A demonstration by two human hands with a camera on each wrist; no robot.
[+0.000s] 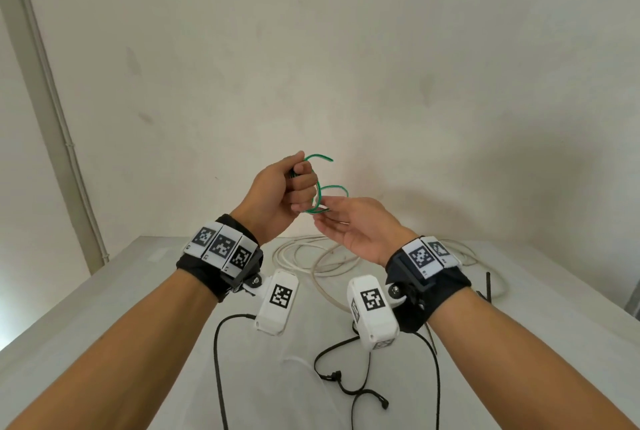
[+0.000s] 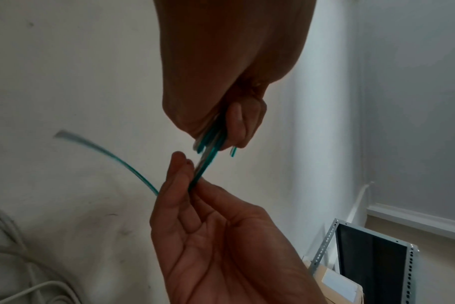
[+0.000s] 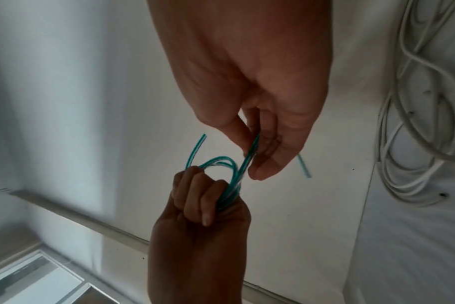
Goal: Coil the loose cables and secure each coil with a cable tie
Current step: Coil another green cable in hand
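Both hands are raised above the white table (image 1: 145,277), in front of the pale wall (image 1: 346,48), working a bundle of green ties (image 1: 317,190). The left hand (image 1: 277,194) is closed in a fist around the bundle, its fingers (image 3: 192,191) curled over the strands where they bend into small loops. In the head view the ties run roughly from 12 o'clock down to 6 o'clock between the two hands, with one free end arcing out of the fist toward 2 o'clock and another loop bulging toward 3 o'clock. The right hand (image 1: 360,225) sits at about 4 o'clock from the left, palm turned up, and pinches a single green strand (image 2: 203,170) between thumb and fingertips (image 2: 179,164); that strand stands nearly upright in the left wrist view, leaning slightly toward 1 o'clock as it climbs into the fist. A loose tail (image 2: 112,156) of the same green curves away toward 10 o'clock there. On the table below the hands, at 6 o'clock from them, lies a loosely wound white cable (image 1: 311,256), its loops spreading toward the far edge. Nearer the body a black cable (image 1: 346,384) straggles uncoiled across the tabletop. At the lower right of the left wrist view stands a grey perforated metal rack (image 2: 325,242) with a cardboard box (image 2: 333,288) beside it; its contents cannot be made out.
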